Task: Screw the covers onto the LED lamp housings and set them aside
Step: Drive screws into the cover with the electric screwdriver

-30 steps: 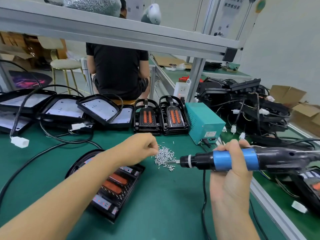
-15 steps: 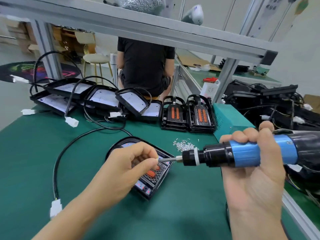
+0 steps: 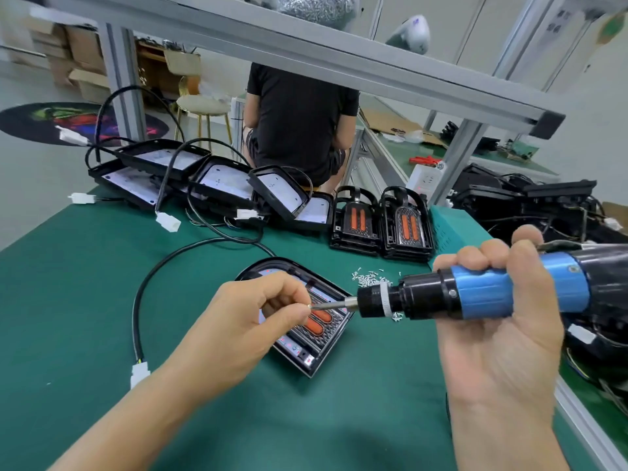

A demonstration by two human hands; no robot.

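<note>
A black LED lamp housing [image 3: 316, 338] with orange strips lies on the green mat [image 3: 85, 283] in front of me, its black cable curling left to a white plug. My left hand [image 3: 251, 321] hovers over it and pinches a small screw [image 3: 308, 305] at the tip of the driver's bit. My right hand [image 3: 492, 331] grips the blue and black electric screwdriver [image 3: 475, 294], held level and pointing left. A small heap of silver screws [image 3: 368, 277] lies just behind the housing.
Two covered lamps [image 3: 382, 220] stand at the back of the mat next to a teal power box [image 3: 452, 229]. Several open housings with white panels [image 3: 217, 185] and cables pile at the back left. More black lamps [image 3: 543, 205] crowd the right. A person in black sits beyond the bench.
My left hand left the screw heap and brought a screw to the bit tip. The screwdriver rose closer to me, and my view swung left.
</note>
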